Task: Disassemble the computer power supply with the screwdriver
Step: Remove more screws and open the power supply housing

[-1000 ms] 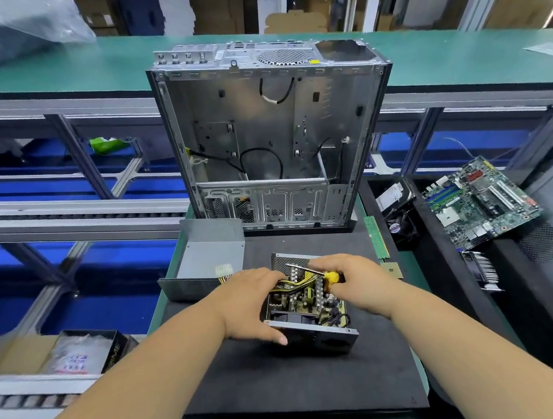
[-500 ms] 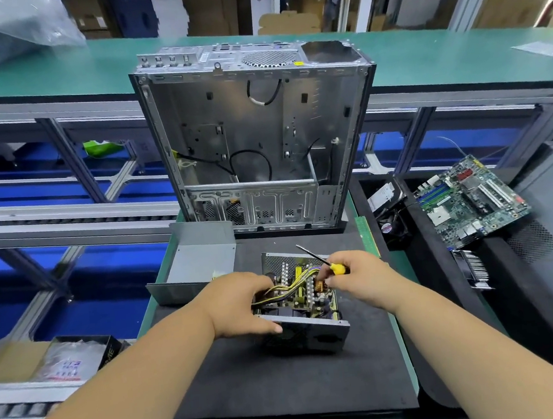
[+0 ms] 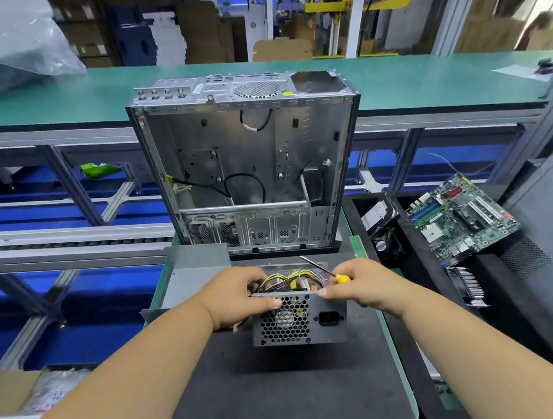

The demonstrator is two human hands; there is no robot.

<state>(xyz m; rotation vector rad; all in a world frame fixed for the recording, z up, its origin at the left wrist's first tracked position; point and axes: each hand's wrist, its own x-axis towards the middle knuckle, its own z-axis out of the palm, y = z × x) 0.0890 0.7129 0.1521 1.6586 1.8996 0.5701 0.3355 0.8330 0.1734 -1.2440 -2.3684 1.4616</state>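
Judging progress: we see the power supply (image 3: 297, 322) cover (image 3: 194, 278) already off, beside it.
Hands: our left hand (image 3: 239, 297) grips its rim; right hand (image 3: 360, 285) pinches the screwdriver (image 3: 328, 270).
Left: board removal.

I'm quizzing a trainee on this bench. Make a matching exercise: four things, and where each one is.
Things:
1. screwdriver
2. motherboard
3. case
4. cover

Places:
A. behind the power supply, upright
B. in the right hand
C. far right, tilted
D. left of the power supply

Pairs: 1-B, 2-C, 3-A, 4-D
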